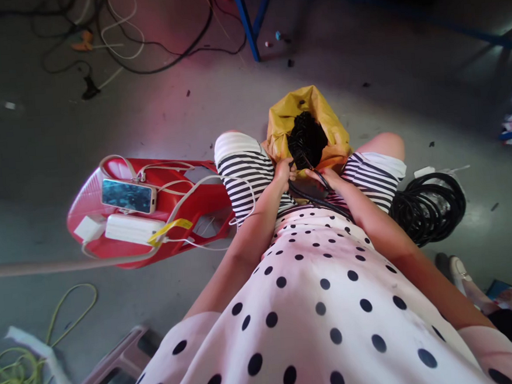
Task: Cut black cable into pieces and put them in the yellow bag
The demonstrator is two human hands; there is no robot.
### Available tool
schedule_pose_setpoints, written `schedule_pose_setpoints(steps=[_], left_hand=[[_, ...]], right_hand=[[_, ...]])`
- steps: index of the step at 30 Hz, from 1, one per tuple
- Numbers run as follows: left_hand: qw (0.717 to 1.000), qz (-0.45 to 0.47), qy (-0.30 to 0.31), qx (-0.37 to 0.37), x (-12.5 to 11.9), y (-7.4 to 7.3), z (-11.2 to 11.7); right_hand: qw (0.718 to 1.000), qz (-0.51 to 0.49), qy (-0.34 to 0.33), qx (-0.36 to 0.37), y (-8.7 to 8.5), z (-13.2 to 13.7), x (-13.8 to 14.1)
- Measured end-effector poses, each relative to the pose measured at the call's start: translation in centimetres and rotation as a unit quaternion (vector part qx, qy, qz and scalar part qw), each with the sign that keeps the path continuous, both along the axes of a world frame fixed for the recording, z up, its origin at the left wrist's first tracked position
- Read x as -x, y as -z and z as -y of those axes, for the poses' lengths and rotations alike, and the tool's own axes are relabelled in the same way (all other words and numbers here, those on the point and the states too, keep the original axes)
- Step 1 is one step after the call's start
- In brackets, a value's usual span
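I sit with a yellow bag [286, 119] between my knees, and a bundle of black cable pieces [307, 136] stands in its mouth. My left hand [283, 174] is closed on a black cable [309, 195] at the bag's near edge. My right hand [327, 178] pinches the same black cable just beside it. The cable runs back across my lap toward my right side.
A red plastic stool [196, 211] at my left carries a phone [127, 195], a white power bank [129, 229] and white leads. A black cable coil [428, 206] lies on the floor at my right. Yellow-green cord [14, 372] lies at lower left. A blue frame leg [246, 23] stands ahead.
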State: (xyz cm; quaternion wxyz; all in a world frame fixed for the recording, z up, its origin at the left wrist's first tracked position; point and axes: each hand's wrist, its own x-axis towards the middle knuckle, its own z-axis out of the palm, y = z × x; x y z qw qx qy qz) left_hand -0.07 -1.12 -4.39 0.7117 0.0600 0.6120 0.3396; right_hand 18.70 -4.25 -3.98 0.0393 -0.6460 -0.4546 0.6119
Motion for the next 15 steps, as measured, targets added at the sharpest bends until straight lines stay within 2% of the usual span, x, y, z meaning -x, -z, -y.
schedule_pose_setpoints(steps=[6, 11, 15], left_hand=[[0.999, 0.006, 0.045, -0.014, -0.16, -0.53, 0.25], [0.999, 0.021, 0.03, -0.01, -0.17, -0.39, 0.26], [0.999, 0.04, 0.02, 0.001, -0.07, -0.04, 0.24]], right_hand=[[0.999, -0.033, -0.018, 0.001, 0.39, 0.11, -0.13], [0.999, -0.039, -0.009, 0.003, 0.94, 0.16, -0.35], [0.999, -0.029, -0.021, 0.001, 0.72, 0.09, -0.36]])
